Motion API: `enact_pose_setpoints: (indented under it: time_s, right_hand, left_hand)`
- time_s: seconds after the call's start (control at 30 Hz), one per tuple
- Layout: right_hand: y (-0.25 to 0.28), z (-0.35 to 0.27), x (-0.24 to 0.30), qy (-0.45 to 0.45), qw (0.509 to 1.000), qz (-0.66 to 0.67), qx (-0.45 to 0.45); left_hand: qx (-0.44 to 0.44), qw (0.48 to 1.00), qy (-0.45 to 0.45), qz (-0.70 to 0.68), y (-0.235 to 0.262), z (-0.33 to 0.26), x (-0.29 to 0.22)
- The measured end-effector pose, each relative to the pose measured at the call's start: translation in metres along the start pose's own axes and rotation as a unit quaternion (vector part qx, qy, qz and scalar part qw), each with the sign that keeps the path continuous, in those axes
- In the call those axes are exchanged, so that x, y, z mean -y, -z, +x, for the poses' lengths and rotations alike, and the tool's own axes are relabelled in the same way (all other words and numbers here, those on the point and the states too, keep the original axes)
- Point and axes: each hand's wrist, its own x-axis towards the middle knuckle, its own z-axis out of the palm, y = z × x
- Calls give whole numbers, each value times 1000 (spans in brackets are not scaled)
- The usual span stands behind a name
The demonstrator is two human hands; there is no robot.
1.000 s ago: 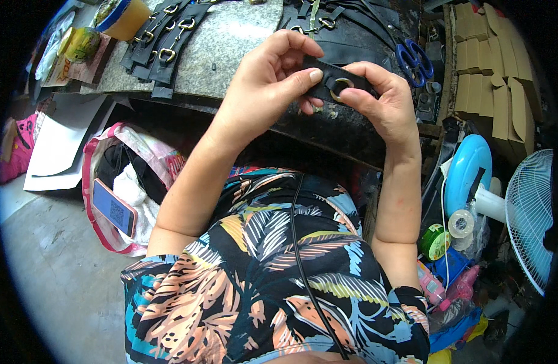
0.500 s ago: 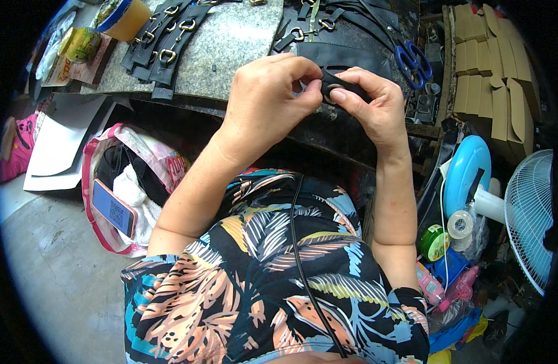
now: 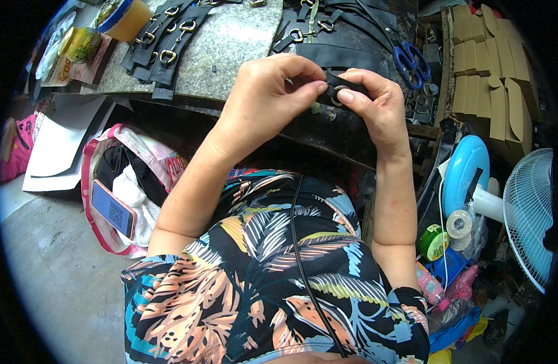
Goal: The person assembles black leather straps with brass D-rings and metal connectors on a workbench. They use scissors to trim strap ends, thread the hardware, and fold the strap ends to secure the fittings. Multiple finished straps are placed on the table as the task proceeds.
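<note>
A phone (image 3: 114, 209) is lying on an open bag (image 3: 89, 224). Black straps with metal clips (image 3: 163, 73) are lying on the counter (image 3: 221, 51). The left hand (image 3: 273, 88) is pinching, thumb and forefinger nearly together, at the left end of a small black strap (image 3: 331, 79), which is hanging between both hands over the counter's near edge. The right hand (image 3: 379, 106) is gripping its right part, thumb in front. Blue-handled scissors (image 3: 406, 59) are lying beyond; brown boxes (image 3: 488, 79) are standing in rows.

Grey floor (image 3: 54, 273) at lower left; dark worktable (image 3: 336, 134) ahead, brightly lit speckled slab (image 3: 224, 45) on top.
</note>
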Motion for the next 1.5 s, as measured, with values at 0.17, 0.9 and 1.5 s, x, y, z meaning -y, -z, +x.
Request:
enact_pose_setpoints:
  time_s: [0.17,0.9,1.5]
  right_hand:
    - [-1,1,-1,-16,1000,-4,2]
    - [37,4,30,149,807,-572,-12]
    - [35,-32,19,106,852,-504,-95]
  left_hand:
    - [-34,992,-75,99,-6,-1,-3]
    - [56,971,-2,234,-3,-28,-3]
    - [97,904,-74,411,6,-27,-6]
